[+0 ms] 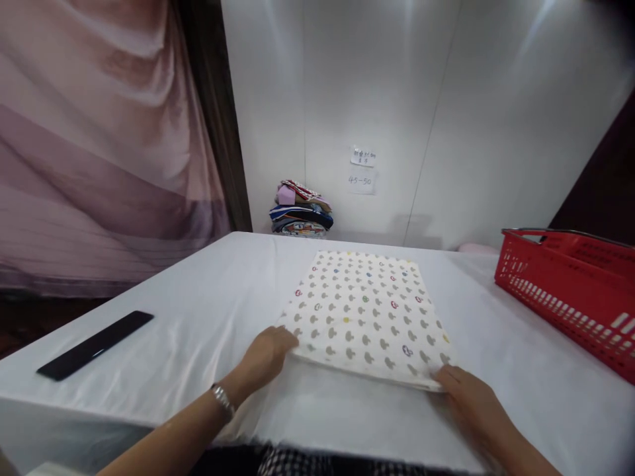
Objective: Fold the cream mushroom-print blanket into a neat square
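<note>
Covering nearly everything in view, a white-sheeted table (198, 330) stretches out under my arms. At two o'clock a red basket (570, 291) sits on its right edge, well apart from my work. Dead ahead at twelve lies the folded cloth (364, 311), cream white with rows of small grey mushroom-like shapes and a few coloured ones; it rests flat at the table's middle, its long axis running from six to twelve, away from me, leaning slightly toward eleven. At nine o'clock lies a flat black bar (94, 345). Far back at eleven, a small pile of folded fabrics (301, 210) leans against the wall. My left hand (265, 357) pinches the cloth's near left corner, fingers curled; my right hand (469, 396) presses the near right corner, fingers together.
</note>
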{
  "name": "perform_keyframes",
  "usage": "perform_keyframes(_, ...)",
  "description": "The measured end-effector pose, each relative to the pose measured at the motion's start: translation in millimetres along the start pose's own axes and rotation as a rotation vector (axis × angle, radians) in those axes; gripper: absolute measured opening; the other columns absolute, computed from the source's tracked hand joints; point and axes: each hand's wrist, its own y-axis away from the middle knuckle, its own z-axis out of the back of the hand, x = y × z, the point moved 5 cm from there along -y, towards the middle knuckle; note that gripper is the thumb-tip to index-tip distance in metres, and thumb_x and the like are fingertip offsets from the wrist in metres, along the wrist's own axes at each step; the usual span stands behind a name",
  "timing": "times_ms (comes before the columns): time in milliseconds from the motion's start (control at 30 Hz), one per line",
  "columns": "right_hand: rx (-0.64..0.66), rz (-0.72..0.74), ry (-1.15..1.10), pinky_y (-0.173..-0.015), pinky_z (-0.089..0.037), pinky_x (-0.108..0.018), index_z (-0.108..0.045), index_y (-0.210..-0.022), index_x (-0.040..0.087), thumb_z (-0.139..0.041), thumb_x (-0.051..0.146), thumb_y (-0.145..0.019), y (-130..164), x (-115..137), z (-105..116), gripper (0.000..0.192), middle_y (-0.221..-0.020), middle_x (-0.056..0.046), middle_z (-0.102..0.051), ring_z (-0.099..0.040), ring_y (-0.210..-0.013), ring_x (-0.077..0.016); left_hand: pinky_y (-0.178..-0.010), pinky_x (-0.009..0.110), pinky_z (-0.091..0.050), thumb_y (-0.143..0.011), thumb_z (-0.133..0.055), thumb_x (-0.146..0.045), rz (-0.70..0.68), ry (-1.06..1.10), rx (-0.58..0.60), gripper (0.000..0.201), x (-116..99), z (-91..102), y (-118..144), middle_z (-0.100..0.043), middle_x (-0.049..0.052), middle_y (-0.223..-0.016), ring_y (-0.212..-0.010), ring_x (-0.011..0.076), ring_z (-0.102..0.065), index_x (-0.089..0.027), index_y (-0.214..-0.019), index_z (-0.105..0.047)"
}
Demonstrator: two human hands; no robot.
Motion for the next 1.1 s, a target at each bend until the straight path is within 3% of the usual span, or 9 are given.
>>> perform_keyframes(100,0.053,0.012,0.010,-0.073,-0.050,-0.030,-0.068,-0.093,0.022,-0.038,0.000,-0.071,13.2,4.4,-0.2,0.043,-0.091,-0.004,-0.067,-0.062,-0.084,-0.0194,-0.072,0.034,-0.049,-0.072,-0.037,0.002,-0.064,0.095,-0.033,0.042,-1.3,1.7,18.1,-0.069,0.004,-0.087,-0.080,0.0191,-0.063,-0.020,-0.094,-0.065)
perform_keyframes(367,-0.101,0.078,0.016,-0.083,-0.050,-0.034,-0.062,-0.117,0.023,-0.039,0.000,-0.066,5.6,26.9,4.8,0.061,-0.104,-0.006,-0.066,-0.061,-0.094,-0.0216,-0.089,0.037,-0.050,-0.069,-0.045,-0.004,-0.041,0.247,-0.101,0.044,14.6,-1.5,34.1,-0.068,0.004,-0.104,-0.100,0.0204,-0.062,-0.023,-0.105,-0.062)
perform_keyframes(600,-0.231,0.087,-0.058,-0.079,-0.053,-0.031,-0.064,-0.116,0.028,-0.046,0.010,-0.069,23.1,-0.1,-12.5,0.053,-0.105,-0.003,-0.069,-0.065,-0.091,-0.0218,-0.087,0.032,-0.053,-0.081,-0.060,-0.027,0.046,0.371,-0.166,0.024,29.7,-2.5,41.0,-0.067,0.005,-0.104,-0.099,0.0194,-0.062,-0.025,-0.105,-0.062)
perform_keyframes(733,-0.171,0.080,-0.096,-0.080,-0.054,-0.031,-0.066,-0.111,0.034,-0.048,0.013,-0.069,25.8,-9.0,-22.4,0.050,-0.106,0.000,-0.069,-0.066,-0.092,-0.0239,-0.088,0.031,-0.053,-0.080,-0.062,-0.029,0.045,0.405,-0.168,0.026,36.6,-4.3,41.1,-0.066,0.006,-0.107,-0.102,0.0193,-0.062,-0.025,-0.106,-0.062)
perform_keyframes(867,-0.116,0.039,-0.106,-0.079,-0.055,-0.040,-0.063,-0.115,0.040,-0.050,0.012,-0.066,25.4,-5.4,-23.3,0.058,-0.107,-0.002,-0.069,-0.066,-0.093,-0.0297,-0.092,0.036,-0.051,-0.083,-0.058,-0.029,-0.019,0.453,-0.150,0.024,41.8,-12.1,39.5,-0.067,0.007,-0.108,-0.109,0.0210,-0.059,-0.027,-0.107,-0.061)
perform_keyframes(967,-0.085,0.038,-0.070,-0.082,-0.055,-0.041,-0.063,-0.115,0.037,-0.047,0.010,-0.067,25.7,-0.9,-20.9,0.058,-0.108,-0.003,-0.068,-0.065,-0.095,-0.0292,-0.095,0.041,-0.049,-0.083,-0.060,-0.035,-0.085,0.477,-0.145,0.025,45.9,-18.9,38.8,-0.068,0.005,-0.107,-0.114,0.0229,-0.056,-0.031,-0.107,-0.061)
perform_keyframes(1100,-0.067,0.014,-0.027,-0.084,-0.055,-0.041,-0.066,-0.112,0.032,-0.041,0.008,-0.069,25.0,1.9,-18.2,0.055,-0.108,-0.005,-0.068,-0.064,-0.097,-0.0274,-0.096,0.046,-0.047,-0.080,-0.060,-0.047,-0.127,0.432,-0.100,0.042,50.5,-24.9,37.0,-0.064,0.004,-0.120,-0.119,0.0259,-0.052,-0.038,-0.121,-0.055)
